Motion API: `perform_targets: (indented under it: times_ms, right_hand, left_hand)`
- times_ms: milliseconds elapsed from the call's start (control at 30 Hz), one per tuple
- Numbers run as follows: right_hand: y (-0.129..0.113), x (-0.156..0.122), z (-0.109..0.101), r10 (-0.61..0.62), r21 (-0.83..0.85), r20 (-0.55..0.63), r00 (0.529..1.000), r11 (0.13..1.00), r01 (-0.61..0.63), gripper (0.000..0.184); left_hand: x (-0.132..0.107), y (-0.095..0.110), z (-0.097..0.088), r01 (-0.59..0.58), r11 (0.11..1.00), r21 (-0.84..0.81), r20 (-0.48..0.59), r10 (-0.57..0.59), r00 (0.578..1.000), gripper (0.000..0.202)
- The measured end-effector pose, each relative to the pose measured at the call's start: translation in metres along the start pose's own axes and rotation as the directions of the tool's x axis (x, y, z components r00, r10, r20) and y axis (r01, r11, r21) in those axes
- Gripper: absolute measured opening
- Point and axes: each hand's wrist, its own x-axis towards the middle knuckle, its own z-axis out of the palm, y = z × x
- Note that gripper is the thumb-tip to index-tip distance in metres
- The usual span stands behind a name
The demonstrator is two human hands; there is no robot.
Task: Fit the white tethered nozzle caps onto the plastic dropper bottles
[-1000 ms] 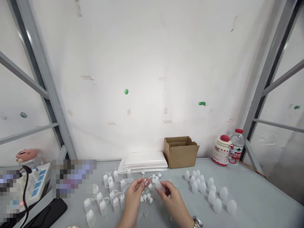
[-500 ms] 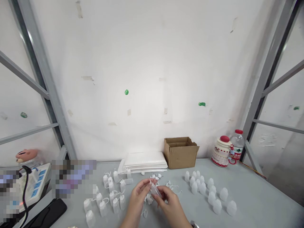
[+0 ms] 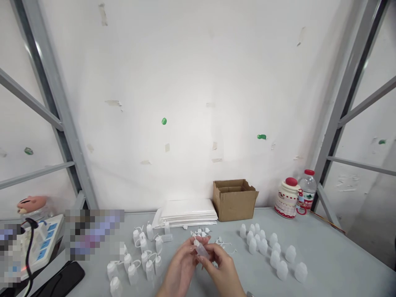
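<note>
A small translucent plastic squeeze bottle (image 3: 202, 250) is tilted between my two hands, its white nozzle cap (image 3: 196, 242) toward the upper left. My right hand (image 3: 220, 264) pinches the bottle's body between thumb and fingers. Around the cap end curl the fingers of my left hand (image 3: 185, 260), the palm turned up more; its exact contact is partly hidden. Loose white caps with straps (image 3: 202, 232) lie just beyond my hands, and more (image 3: 220, 240) to their right. On the left stand several capped bottles (image 3: 150, 269), one (image 3: 167, 237) lying on its side.
Several frosted, rounded plastic pieces (image 3: 281, 270) stand on the grey table (image 3: 253, 284) at right. Along the wall are a stack of white sheets (image 3: 188, 211), a cardboard box (image 3: 235, 206), a decorated jar (image 3: 287, 199) and a clear bottle (image 3: 308, 185). A black phone (image 3: 63, 280) and power strip (image 3: 49, 243) lie left.
My left hand has rolled so more of its palm shows, and its thumb has shifted from the cap. The bottle stays between both hands. The view has shifted slightly.
</note>
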Motion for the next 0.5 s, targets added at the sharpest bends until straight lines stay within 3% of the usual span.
perform_targets:
  times_ms: [233, 500]
  right_hand:
    - [-0.0101, -0.0007, 0.0037, 0.105, 0.25, 0.107, 0.989, 0.96, -0.129, 0.032]
    - [-0.0051, -0.0045, -0.0018, -0.066, -0.088, -0.052, 0.996, 0.994, 0.062, 0.022]
  left_hand:
    - [0.0016, -0.0041, -0.003, 0.019, 1.0, -0.005, -0.035, -0.019, 0.999, 0.023]
    - [-0.0008, -0.0037, -0.0008, 0.011, 1.0, -0.011, -0.052, -0.012, 0.999, 0.029]
